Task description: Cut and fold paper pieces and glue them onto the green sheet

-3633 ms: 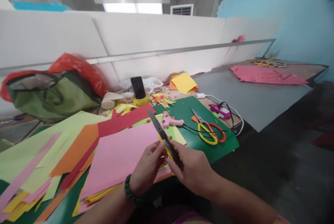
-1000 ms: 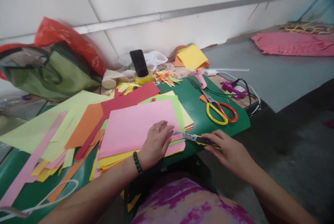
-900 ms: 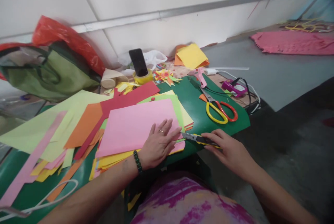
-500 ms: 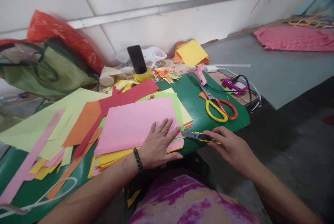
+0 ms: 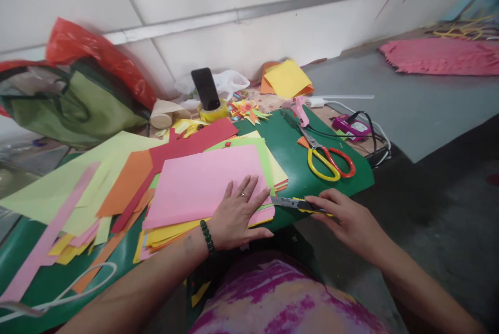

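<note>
My left hand [image 5: 237,214] lies flat with fingers spread on the near right corner of a pink sheet [image 5: 202,183] that tops a stack of coloured paper. My right hand [image 5: 346,217] is closed on a yellow and black utility knife [image 5: 296,203] lying on the green cutting mat [image 5: 335,181]. The blade points left and its tip sits at the right edge of the stack, just beside my left fingertips.
Yellow and red scissors [image 5: 325,160] and a pink glue gun [image 5: 298,109] lie on the mat beyond the knife. A phone [image 5: 205,89] stands on a yellow tape roll. Loose coloured sheets [image 5: 97,173] spread left, a green bag [image 5: 70,105] behind them. A purple charger [image 5: 351,127] with cables sits right.
The knife came down from held in the air between both hands to the mat. My left hand spread flat on the pink sheet. In the last half second hardly anything moved.
</note>
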The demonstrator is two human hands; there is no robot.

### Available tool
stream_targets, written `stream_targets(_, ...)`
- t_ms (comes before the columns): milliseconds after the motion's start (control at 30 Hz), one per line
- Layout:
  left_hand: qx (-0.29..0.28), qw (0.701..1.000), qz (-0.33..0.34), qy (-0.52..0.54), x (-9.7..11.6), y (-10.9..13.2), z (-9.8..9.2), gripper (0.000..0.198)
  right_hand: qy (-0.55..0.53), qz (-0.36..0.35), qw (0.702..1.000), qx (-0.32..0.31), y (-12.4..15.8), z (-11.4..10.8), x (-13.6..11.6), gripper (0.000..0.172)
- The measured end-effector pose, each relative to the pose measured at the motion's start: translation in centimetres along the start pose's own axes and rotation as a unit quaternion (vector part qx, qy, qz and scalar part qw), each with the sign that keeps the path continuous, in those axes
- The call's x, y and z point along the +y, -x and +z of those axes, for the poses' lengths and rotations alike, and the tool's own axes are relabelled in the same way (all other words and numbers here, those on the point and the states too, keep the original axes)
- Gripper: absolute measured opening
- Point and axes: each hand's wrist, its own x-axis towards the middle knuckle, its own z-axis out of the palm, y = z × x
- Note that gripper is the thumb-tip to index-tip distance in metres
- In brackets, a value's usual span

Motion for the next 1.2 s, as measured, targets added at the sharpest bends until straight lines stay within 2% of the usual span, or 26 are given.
stream_targets(167,0.014,1.000,0.004,-0.001,0.0,0.0,0.1,0.093,0.008,-0.006,1.000,0.002,-0.1,-0.1,-0.2,0.030)
stream_targets(533,0.005,1.000,-0.007,0.008,0.2,0.1,-0.1,0.094,-0.010,-0.003,1.000,-0.006,-0.3,0.3,-0.8,0.029)
stream_targets(800,-0.006,0.998,-0.025,0.049,1.4,-0.6,-0.7,0.093,-0.031,0.020,0.999,-0.013,-0.3,0.1,-0.1,0.030)
stream_targets(967,-0.015,1.000,-0.003,0.011,0.2,1.0,-1.5,0.088,-0.035,0.017,0.999,-0.015,-0.4,0.3,0.3,0.030)
stream_targets(1067,-0.032,0.999,0.027,-0.006,-0.8,2.0,-1.2,0.088,-0.020,0.012,1.000,-0.010,-0.5,0.5,0.0,0.030)
stream_targets(1200,-0.033,0.999,0.027,-0.007,-1.2,2.3,-0.5,0.089,-0.010,-0.010,1.000,-0.009,-0.6,0.3,-0.3,0.029)
